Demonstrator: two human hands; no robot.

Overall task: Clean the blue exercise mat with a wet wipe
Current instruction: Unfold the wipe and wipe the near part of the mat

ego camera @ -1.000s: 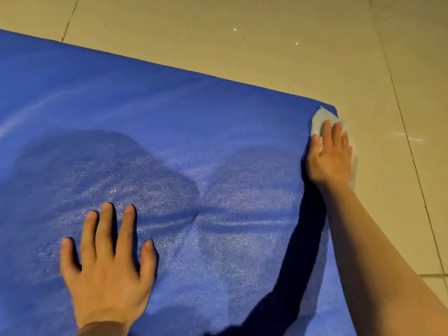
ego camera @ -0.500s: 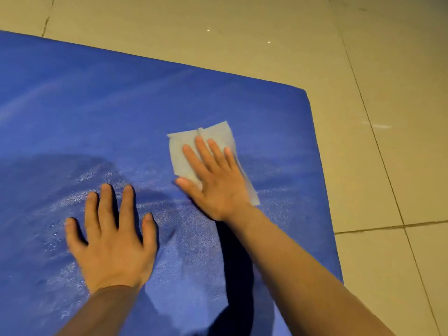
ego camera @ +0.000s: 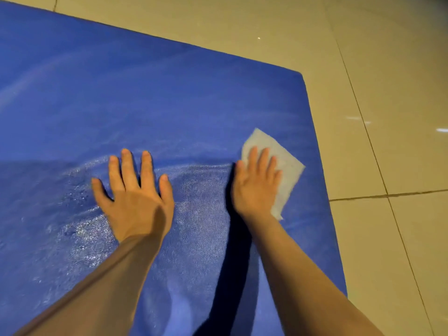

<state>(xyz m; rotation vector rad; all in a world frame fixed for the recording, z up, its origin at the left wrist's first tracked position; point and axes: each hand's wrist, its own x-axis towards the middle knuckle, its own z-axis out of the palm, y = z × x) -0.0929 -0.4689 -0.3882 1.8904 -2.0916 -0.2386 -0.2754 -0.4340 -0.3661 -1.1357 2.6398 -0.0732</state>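
flat under right hand (ego camera: 254, 187) fingers (ego camera: 264, 161), wet wipe (ego camera: 286, 166), on blue mat (ego camera: 169, 105)

Grainy foam mat (ego camera: 169, 98) (wet-glistening), soft cloth-like wipe (ego camera: 288, 166), glossy floor tiles (ego camera: 388, 81)

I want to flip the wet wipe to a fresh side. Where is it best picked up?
Pinch the far corner of the wet wipe, coming from beyond the fingertips of the right hand. That corner lies flat and uncovered on the mat; the palm covers the middle.
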